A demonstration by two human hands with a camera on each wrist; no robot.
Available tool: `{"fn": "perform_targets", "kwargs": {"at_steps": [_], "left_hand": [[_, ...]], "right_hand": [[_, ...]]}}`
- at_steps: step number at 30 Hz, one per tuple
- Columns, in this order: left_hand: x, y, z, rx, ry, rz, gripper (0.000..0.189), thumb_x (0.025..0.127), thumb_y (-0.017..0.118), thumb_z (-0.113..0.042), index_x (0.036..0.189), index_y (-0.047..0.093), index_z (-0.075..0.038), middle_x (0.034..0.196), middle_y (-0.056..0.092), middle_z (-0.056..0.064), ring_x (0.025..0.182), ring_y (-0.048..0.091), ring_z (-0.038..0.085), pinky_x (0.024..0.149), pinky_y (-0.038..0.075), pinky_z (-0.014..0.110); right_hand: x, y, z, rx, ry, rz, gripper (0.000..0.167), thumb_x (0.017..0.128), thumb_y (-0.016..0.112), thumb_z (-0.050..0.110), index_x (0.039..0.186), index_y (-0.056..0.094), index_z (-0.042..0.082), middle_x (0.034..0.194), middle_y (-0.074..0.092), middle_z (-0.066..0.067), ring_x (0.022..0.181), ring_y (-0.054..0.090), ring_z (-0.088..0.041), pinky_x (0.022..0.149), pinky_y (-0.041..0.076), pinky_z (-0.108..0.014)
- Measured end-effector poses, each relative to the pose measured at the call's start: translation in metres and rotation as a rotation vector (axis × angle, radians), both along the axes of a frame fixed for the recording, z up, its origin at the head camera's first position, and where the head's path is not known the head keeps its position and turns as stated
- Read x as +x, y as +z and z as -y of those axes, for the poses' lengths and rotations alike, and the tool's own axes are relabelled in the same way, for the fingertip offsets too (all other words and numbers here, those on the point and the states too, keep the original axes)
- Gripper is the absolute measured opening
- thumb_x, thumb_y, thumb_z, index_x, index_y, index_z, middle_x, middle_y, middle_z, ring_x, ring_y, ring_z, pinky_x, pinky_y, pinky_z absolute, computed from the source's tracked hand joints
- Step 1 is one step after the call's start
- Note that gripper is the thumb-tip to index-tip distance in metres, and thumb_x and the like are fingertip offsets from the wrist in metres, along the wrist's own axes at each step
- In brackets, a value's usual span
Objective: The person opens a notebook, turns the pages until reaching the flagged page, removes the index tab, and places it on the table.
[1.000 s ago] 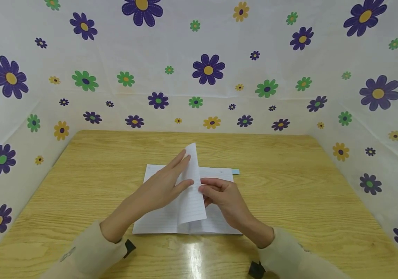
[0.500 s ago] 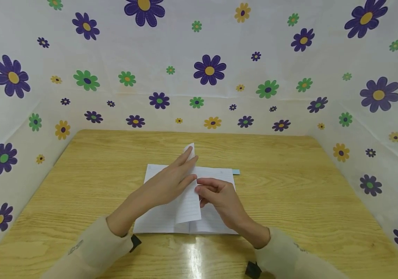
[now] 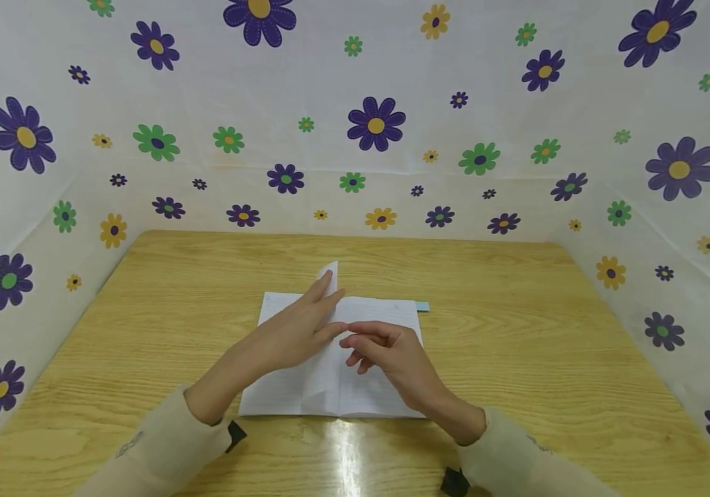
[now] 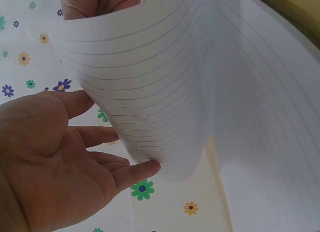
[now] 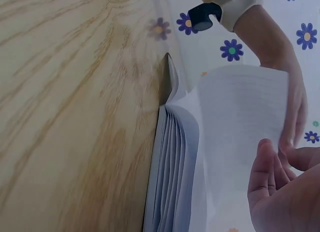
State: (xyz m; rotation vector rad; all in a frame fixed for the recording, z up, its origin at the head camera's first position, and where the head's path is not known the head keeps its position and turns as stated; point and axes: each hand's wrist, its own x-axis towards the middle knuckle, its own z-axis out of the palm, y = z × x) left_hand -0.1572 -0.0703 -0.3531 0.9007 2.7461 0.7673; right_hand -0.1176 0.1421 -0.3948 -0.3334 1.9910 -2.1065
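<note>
An open notebook [image 3: 380,386] with lined white pages lies flat on the wooden table in the head view. One page [image 4: 145,91] stands up from its middle, curved and leaning left. My left hand [image 3: 295,335] has its fingers stretched along this page, fingertips at its free edge. Close by, on the right-hand side of the page, is my right hand [image 3: 395,355], its fingers bent loosely and thumb and index finger apart. In the right wrist view, the right hand's fingertips [image 5: 265,147] overlap the page's outer edge, with the left hand behind it.
A small light-blue tab [image 3: 423,306] sticks out at the notebook's upper right corner. The wooden table [image 3: 516,331] extends around the notebook. A white curtain [image 3: 237,103] with printed flowers encloses the back and sides. Dark wrist pieces [image 3: 454,481] hang by the sleeves.
The lifted page has swung from right of the notebook's centre to the left. Right-hand fingers have moved left, spread a little and come off the page edge; the left hand shifts only slightly.
</note>
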Motion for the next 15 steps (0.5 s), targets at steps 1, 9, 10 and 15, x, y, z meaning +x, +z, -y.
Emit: {"fn": "perform_targets", "kwargs": {"at_steps": [1, 9, 10, 15], "left_hand": [[0.0, -0.001, 0.002, -0.005, 0.006, 0.006, 0.064, 0.108, 0.057, -0.032, 0.158, 0.036, 0.002, 0.17, 0.007, 0.025, 0.153, 0.025, 0.036, 0.119, 0.033, 0.051], [0.003, -0.011, 0.027, -0.008, 0.03, 0.063, 0.072, 0.107, 0.057, -0.038, 0.16, 0.03, 0.004, 0.17, 0.006, 0.023, 0.154, 0.023, 0.039, 0.12, 0.03, 0.054], [0.003, -0.013, 0.03, -0.007, 0.027, 0.062, 0.073, 0.107, 0.057, -0.038, 0.16, 0.03, 0.005, 0.17, 0.006, 0.023, 0.153, 0.023, 0.04, 0.119, 0.03, 0.055], [0.003, -0.021, 0.042, -0.01, 0.027, 0.037, 0.078, 0.104, 0.065, -0.032, 0.158, 0.028, 0.009, 0.171, 0.005, 0.019, 0.151, 0.03, 0.038, 0.116, 0.036, 0.053]], "right_hand": [[0.0, 0.0, -0.002, 0.025, -0.001, -0.002, 0.036, 0.102, 0.065, 0.009, 0.132, 0.063, -0.011, 0.112, 0.074, -0.02, 0.085, 0.072, -0.018, 0.071, 0.06, -0.028], [0.001, -0.002, -0.026, 0.221, -0.051, 0.002, 0.041, 0.1, 0.069, 0.013, 0.135, 0.063, -0.007, 0.126, 0.07, -0.023, 0.099, 0.072, -0.029, 0.082, 0.06, -0.032], [0.001, -0.002, -0.029, 0.256, -0.058, -0.012, 0.04, 0.1, 0.07, 0.014, 0.134, 0.064, -0.006, 0.126, 0.07, -0.021, 0.1, 0.071, -0.03, 0.083, 0.06, -0.031], [0.002, -0.007, -0.046, 0.445, -0.043, -0.149, 0.039, 0.099, 0.071, 0.013, 0.134, 0.066, -0.004, 0.128, 0.07, -0.017, 0.11, 0.071, -0.027, 0.09, 0.057, -0.027]]}}
